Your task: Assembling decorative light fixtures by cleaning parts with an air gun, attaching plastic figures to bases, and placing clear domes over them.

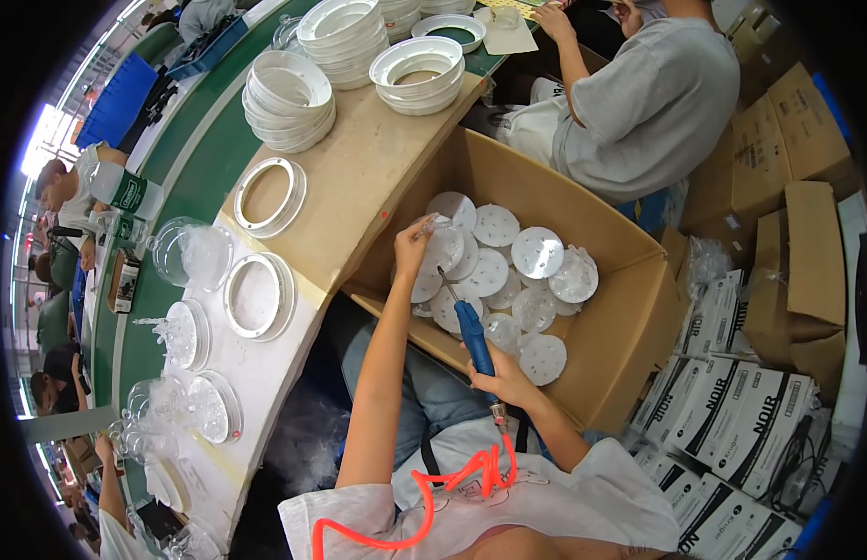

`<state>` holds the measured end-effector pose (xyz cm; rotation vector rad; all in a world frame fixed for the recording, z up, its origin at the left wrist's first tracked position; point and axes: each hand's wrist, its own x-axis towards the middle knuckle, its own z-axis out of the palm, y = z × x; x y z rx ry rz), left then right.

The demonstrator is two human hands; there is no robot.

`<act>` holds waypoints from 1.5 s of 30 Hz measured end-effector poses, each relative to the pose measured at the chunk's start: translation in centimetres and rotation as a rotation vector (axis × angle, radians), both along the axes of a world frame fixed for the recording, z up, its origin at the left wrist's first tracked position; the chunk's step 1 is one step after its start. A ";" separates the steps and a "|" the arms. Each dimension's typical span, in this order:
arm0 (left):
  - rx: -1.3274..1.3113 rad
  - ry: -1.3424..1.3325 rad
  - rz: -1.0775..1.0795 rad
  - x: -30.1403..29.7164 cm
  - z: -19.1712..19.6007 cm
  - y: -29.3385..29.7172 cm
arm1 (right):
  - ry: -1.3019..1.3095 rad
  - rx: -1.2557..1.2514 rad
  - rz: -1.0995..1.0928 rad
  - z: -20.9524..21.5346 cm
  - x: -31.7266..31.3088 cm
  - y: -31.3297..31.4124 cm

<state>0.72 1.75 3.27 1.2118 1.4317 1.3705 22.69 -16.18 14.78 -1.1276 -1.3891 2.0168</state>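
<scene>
A blue screwdriver (473,329) with a red coiled hose (489,467) is in the grip of my right hand (504,375). Its thin metal bit points up and left over a large cardboard box (629,280). My left hand (415,241) pinches the edge of a round white disc (444,250) above the box's left side. The bit's tip is close to this disc; whether they touch I cannot tell. Several similar flat discs (537,253) with small holes lie loosely piled inside the box, some seemingly wrapped in clear plastic.
Left of the box, a table holds white rings (269,197), ring stacks (289,101) and clear plastic parts (204,257). A green conveyor (204,168) runs behind it. A co-worker in grey (653,103) sits beyond the box. Printed cartons (732,420) are stacked at right.
</scene>
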 end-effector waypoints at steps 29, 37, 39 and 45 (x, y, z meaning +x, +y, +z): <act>-0.158 -0.112 -0.102 0.3 0.6 -0.4 | -0.037 -0.113 -0.198 0.0 0.3 0.7; -0.138 -0.139 -0.155 0.3 0.8 -0.5 | -0.053 -0.147 -0.213 0.5 0.4 1.2; -0.185 -0.124 -0.154 0.3 0.8 -0.4 | -0.053 -0.141 -0.247 -0.3 0.7 1.3; -0.216 -0.159 -0.130 0.2 0.4 -0.3 | -0.073 -0.124 -0.141 -0.5 0.5 0.9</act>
